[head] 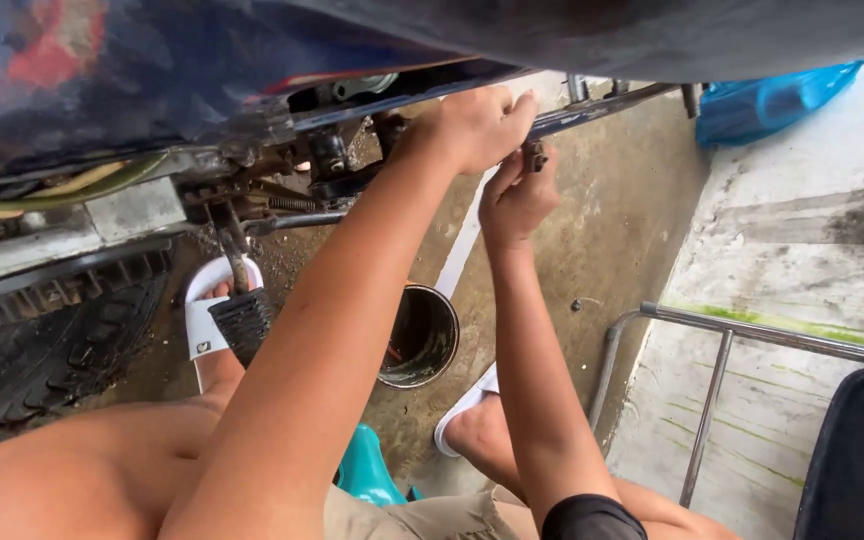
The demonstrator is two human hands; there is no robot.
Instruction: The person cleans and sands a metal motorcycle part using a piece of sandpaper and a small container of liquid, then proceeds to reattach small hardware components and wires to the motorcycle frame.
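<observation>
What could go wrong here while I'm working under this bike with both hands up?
The small part pinched in the right hand could slip and drop toward the open can on the dirty floor, where it may be hard to find. The left hand grips the frame bar close to the spring and linkage, so fingers might get pinched. Your feet in open sandals sit right below the work.
</observation>
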